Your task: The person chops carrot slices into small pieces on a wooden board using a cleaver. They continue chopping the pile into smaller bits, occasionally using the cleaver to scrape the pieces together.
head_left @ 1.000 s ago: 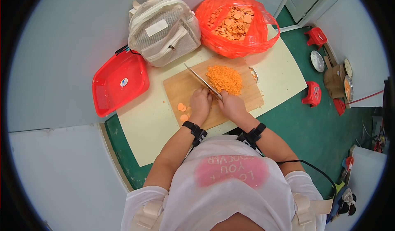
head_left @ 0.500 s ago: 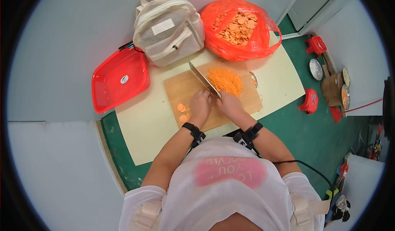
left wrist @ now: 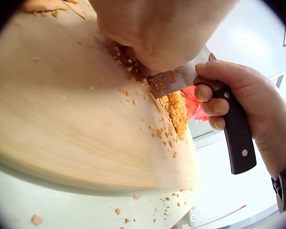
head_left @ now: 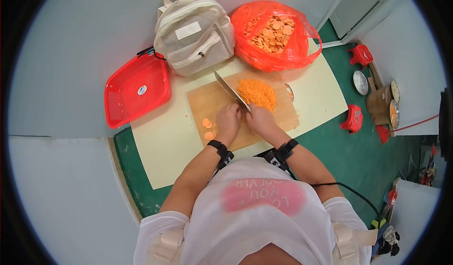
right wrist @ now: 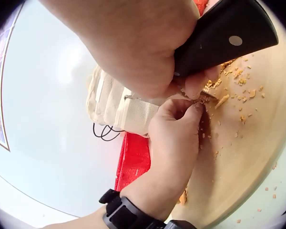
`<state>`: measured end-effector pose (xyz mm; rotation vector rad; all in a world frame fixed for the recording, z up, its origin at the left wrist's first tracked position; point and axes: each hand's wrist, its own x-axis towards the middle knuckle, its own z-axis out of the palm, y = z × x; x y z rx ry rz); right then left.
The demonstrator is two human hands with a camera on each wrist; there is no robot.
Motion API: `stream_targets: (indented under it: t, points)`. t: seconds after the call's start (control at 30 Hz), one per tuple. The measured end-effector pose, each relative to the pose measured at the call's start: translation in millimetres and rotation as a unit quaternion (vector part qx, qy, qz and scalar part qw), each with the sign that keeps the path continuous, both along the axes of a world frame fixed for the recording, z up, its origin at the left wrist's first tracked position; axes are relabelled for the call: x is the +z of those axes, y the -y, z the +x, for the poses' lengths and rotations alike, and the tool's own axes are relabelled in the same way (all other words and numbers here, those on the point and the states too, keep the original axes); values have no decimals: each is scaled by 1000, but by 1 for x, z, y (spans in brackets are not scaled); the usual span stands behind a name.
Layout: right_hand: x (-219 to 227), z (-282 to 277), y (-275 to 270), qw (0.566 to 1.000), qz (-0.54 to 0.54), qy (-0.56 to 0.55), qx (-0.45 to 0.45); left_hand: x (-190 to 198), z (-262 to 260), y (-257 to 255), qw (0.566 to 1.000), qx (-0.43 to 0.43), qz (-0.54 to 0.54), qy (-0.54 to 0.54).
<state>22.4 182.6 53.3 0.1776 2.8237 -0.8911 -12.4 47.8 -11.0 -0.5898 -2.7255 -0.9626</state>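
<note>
On the wooden chopping board my right hand grips a kitchen knife by its black handle. Its blade points away and to the left, with orange bits stuck to it. My left hand is curled on the board right beside the blade. Thumb and fingers pinch carrot pieces there, mostly hidden under the hand. To the right of the blade lies a heap of finely chopped carrot. A few round carrot slices lie left of my left wrist.
A red plastic basin stands at the table's left. Behind the board are a pale backpack and a red plastic bag full of carrot slices. Crumbs dot the pale tabletop. Red stools stand on the green floor at right.
The view has shifted slightly. The knife blade has rocked and moved a little over the board with my right hand. My left hand stays beside it.
</note>
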Motion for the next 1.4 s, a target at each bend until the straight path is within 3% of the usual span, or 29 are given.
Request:
stream_targets:
  t: [0.13, 0.53, 0.77, 1.03, 1.23, 1.4]
  points:
    - [13, 8, 2, 999, -1, 41, -3, -2, 5, 1, 1000, 7, 14, 9]
    - [-7, -4, 1, 1000, -10, -4, 13, 2, 6, 5, 1000, -16, 19, 0]
    - [7, 5, 2, 999, 20, 24, 28, 4, 5, 4, 1000, -23, 14, 13]
    - [-19, -2, -1, 1000, 2, -16, 16, 4, 5, 6, 999, -20, 38, 15]
    - [5, 7, 3, 1000, 5, 4, 18, -4, 4, 4, 999, 0, 29, 18]
    - [-9, -1, 9, 1000, -8, 8, 7, 0, 8, 5, 999, -11, 47, 2]
